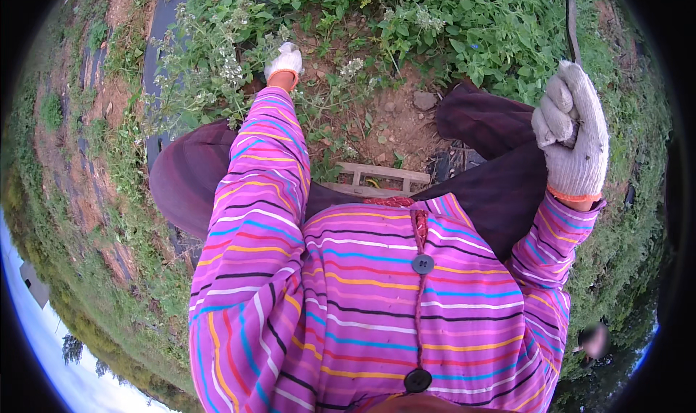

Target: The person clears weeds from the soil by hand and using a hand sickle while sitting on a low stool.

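My left hand [284, 64], in a white knit glove with an orange cuff, reaches out among flowering weeds [231, 67]. Its fingers curl away from view, so whether they hold a stem is hidden. On the other side, my right hand [573, 125] is raised beside my right knee, in a soiled glove of the same kind. That fist is closed around a hand tool with a narrow, curved metal blade [571, 24], which looks like a sickle. The blade points away from me and runs out at the top rim; the glove covers the handle.
Between my dark-trousered legs lies bare soil [399, 116] with a stone [424, 101]. A slatted wooden frame [380, 176] is close in front of my body. Dense leafy plants [489, 32] grow ahead. Black mulch film [163, 37] runs along the left. A person [592, 342] appears at lower right.
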The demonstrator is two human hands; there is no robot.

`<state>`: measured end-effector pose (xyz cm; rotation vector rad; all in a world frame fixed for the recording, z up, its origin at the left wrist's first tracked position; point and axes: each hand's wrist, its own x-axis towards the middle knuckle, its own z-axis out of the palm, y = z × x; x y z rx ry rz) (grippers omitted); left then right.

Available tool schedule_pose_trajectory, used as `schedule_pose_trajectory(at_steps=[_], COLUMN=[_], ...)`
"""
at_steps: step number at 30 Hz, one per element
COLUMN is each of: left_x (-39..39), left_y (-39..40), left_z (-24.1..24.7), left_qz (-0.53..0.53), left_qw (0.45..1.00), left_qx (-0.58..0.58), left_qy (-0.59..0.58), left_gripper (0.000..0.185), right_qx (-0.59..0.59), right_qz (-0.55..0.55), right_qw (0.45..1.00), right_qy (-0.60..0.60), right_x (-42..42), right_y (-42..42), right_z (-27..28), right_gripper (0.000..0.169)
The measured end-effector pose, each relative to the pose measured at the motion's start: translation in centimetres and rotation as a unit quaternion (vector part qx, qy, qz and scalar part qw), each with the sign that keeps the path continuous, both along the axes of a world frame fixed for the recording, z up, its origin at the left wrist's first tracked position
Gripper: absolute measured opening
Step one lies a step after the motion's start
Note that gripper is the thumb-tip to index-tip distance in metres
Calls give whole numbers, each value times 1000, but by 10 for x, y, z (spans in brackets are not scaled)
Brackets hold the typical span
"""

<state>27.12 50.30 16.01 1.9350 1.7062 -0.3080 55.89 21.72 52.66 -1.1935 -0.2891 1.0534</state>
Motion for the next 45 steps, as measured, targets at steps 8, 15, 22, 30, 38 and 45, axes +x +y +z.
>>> schedule_pose_trajectory(at_steps=[8, 15, 22, 30, 38, 45], left_x=[-1, -16, 11, 11, 53, 78], left_y=[-70, -47, -56, -123, -63, -42], left_z=[-23, -16, -45, -73, 16, -13], left_qz=[-246, -169, -389, -507, -67, -134], left_qw=[940, 956, 881, 821, 997, 988], left_qx=[-69, -29, -224, -219, 24, 73], left_qy=[225, 236, 148, 145, -26, -29], left_gripper=[49, 34, 40, 36, 43, 42], right_qx=[-103, -159, -154, -115, -139, -182], right_qz=[4, 16, -5, 18, 12, 15], right_qw=[993, 986, 984, 990, 987, 979], right_qy=[-54, -57, -87, -80, -85, -90], right_x=[-25, -28, -29, -26, -30, -34], right_y=[25, 28, 25, 19, 24, 35], right_z=[-1, -3, -1, 2, 2, -6], right_gripper=[16, 15, 15, 15, 17, 16])
